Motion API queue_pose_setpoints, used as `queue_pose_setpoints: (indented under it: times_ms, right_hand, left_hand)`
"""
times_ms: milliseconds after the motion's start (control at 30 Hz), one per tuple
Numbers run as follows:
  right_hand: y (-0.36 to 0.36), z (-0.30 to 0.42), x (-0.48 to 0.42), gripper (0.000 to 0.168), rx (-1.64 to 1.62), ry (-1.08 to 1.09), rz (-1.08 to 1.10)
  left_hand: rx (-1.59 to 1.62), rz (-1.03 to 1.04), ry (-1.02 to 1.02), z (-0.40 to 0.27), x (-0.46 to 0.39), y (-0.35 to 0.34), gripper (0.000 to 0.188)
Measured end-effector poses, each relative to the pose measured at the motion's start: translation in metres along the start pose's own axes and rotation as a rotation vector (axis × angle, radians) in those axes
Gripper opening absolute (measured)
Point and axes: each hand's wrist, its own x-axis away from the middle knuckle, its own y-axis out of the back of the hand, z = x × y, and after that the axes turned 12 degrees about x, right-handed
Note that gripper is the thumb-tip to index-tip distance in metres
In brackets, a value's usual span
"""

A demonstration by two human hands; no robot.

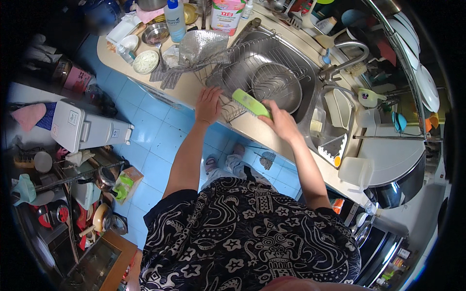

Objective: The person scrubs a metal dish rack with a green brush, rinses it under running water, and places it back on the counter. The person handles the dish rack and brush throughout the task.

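Observation:
My right hand (282, 122) is closed around the end of a green scrub brush (249, 101), its bristles facing down over a wire dish rack (262, 60). The rack lies tilted across the sink (309, 69) and the counter's front edge. My left hand (209, 103) rests on the rack's left end by the counter edge, fingers extended; whether they grip a wire I cannot tell. Under the rack, a round metal basin (280, 103) sits in the sink. A striped grey cloth (169, 78) lies just left of the rack.
A curved faucet (349, 45) stands behind the sink. To the left are a blue-capped bottle (175, 23), a small metal pan (154, 34) and a patterned bowl (145, 62). The smaller basin at right holds a cream plastic container (336, 109). A grey bin (87, 127) stands on the floor.

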Motion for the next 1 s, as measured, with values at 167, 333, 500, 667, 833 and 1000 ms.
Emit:
queue_pose_setpoints:
  times_ms: [167, 333, 500, 667, 833, 1000]
  right_hand:
    - [0.038, 0.015, -0.061, 0.035, 0.166, 0.171, 0.234]
    - [0.042, 0.037, -0.096, 0.038, 0.405, 0.34, 0.325]
    - [0.045, 0.037, -0.096, 0.034, 0.438, 0.364, 0.351]
    - [0.049, 0.042, -0.095, 0.034, 0.48, 0.439, 0.312]
    - [0.05, 0.048, -0.094, 0.036, 0.495, 0.392, 0.302]
    - [0.047, 0.054, -0.091, 0.034, 0.651, 0.407, 0.324]
  left_hand:
    - [0.068, -0.027, 0.075, -0.002, 0.0, 0.002, 0.036]
    - [0.251, -0.122, 0.244, -0.004, 0.001, 0.002, 0.035]
    - [0.238, -0.184, 0.214, -0.006, 0.002, 0.004, 0.031]
    - [0.18, -0.264, 0.218, -0.008, 0.002, 0.005, 0.028]
    - [0.195, -0.264, 0.264, -0.007, 0.004, 0.005, 0.023]
    - [0.253, -0.339, 0.283, -0.006, 0.005, 0.002, 0.017]
